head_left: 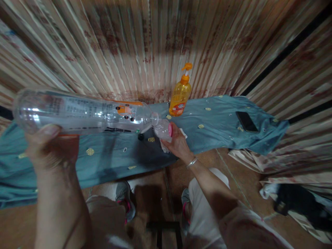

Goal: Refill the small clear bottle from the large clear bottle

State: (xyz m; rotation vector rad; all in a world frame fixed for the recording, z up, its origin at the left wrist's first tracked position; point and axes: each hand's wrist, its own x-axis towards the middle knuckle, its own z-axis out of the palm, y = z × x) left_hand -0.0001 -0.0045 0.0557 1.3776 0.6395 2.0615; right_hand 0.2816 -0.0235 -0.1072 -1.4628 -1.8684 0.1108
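Above the left half of the cloth-covered table, the left hand wraps around the base end of a large clear bottle, its thumb pressed along the side nearer the person. The bottle lies nearly level, its neck pointing toward the table's right end. Over the table's middle, the right hand pinches a small clear bottle by its pink end, the other end meeting the large bottle's mouth; whether the two touch cannot be told. A silver bracelet circles the right wrist.

Near the table's back edge, just beyond the right hand, an orange pump bottle stands upright. A dark phone lies toward the right end. Beneath the large bottle's neck rests a small black object, and a crumpled white piece shows beside the right hand, near the front edge. Behind the back edge hangs a striped curtain.
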